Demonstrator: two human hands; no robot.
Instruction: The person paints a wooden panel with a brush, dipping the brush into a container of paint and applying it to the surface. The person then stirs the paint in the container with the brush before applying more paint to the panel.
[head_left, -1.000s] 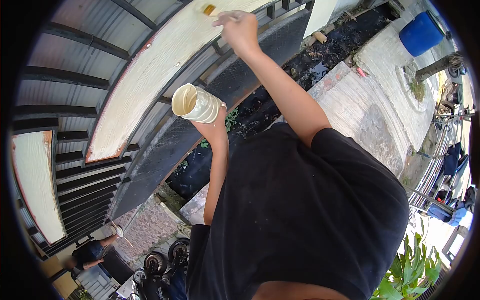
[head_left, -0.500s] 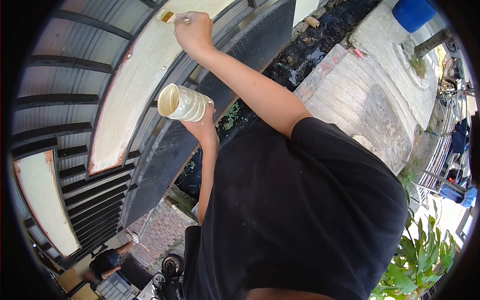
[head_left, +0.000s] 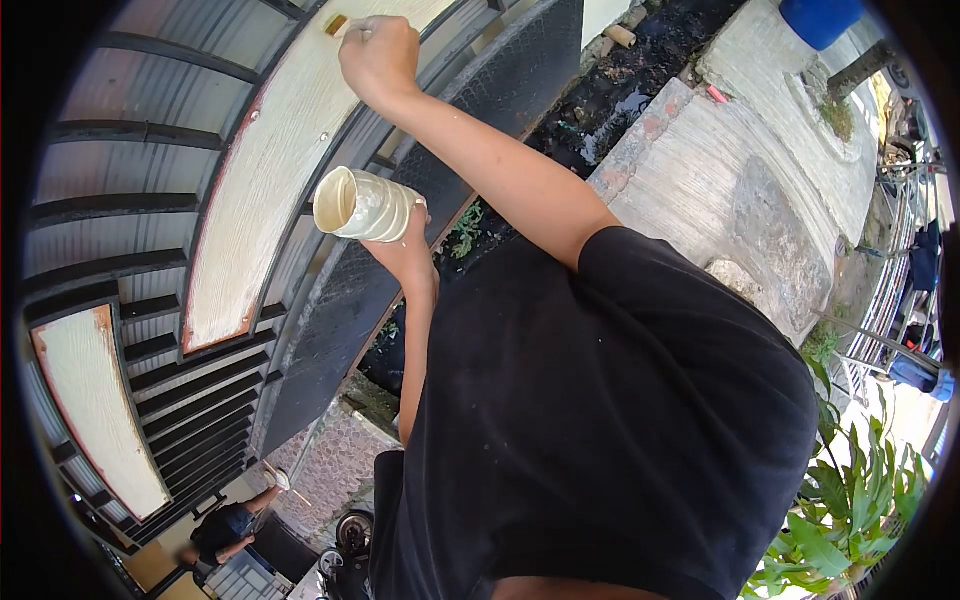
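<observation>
My right hand (head_left: 380, 58) is closed round the handle of a small paintbrush (head_left: 337, 25). The brush's bristles touch or nearly touch the upper part of a long cream panel (head_left: 250, 180) with wood-like grain. Below it, my left hand (head_left: 412, 250) grips a cream-stained plastic container (head_left: 370, 207) from its base side. The container is tilted with its open mouth toward the panel, and pale residue coats its inside. Most of the brush handle is hidden by my right fingers.
Dark metal bars (head_left: 150, 134) frame the panel. A second cream panel (head_left: 100, 405) is at lower left. Another person (head_left: 222, 530) stands at the bottom left near a motorcycle (head_left: 352, 535). A ditch (head_left: 600, 110), concrete paving (head_left: 700, 190) and a blue barrel (head_left: 820, 20) lie beyond.
My right hand and the brush have shifted slightly up and left along the panel. My left hand and the container have barely moved. The view has tilted a little.
</observation>
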